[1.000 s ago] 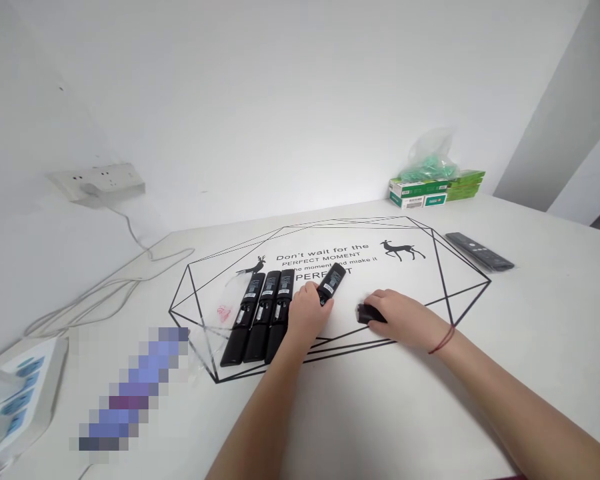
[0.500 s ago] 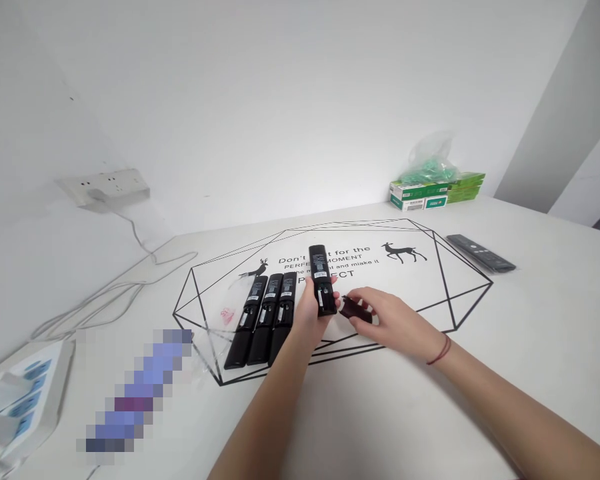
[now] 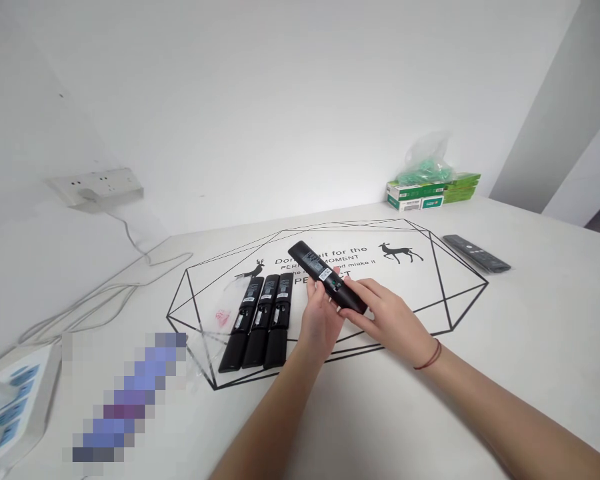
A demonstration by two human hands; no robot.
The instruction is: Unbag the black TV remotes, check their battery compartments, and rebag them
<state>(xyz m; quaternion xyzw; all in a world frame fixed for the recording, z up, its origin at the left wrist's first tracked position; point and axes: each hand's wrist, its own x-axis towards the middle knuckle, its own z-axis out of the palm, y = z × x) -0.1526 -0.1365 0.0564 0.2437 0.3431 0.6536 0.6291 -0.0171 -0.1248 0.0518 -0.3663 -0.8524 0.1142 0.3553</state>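
A black remote control [image 3: 310,261], its back facing up, is tilted over the printed lettering. My left hand [image 3: 323,319] is closed around its middle from below. In my right hand [image 3: 387,319] is the black battery cover [image 3: 354,300], pinched at the remote's lower right end. Part of the battery compartment still shows between the label and the cover. Left of my hands, three black remotes [image 3: 257,320] lie side by side, backs up, with their battery compartments showing and a cover at each lower end.
Another remote [image 3: 475,253] lies at the right. Green and white boxes [image 3: 415,193] with a plastic bag [image 3: 427,160] stand at the back. At the left are a power strip [image 3: 23,407], cables [image 3: 95,293] and a blurred blue item [image 3: 145,380].
The held remote has turned from upright to slanting, its top leaning left. My right hand has brought the battery cover from beside the remote onto its lower end.
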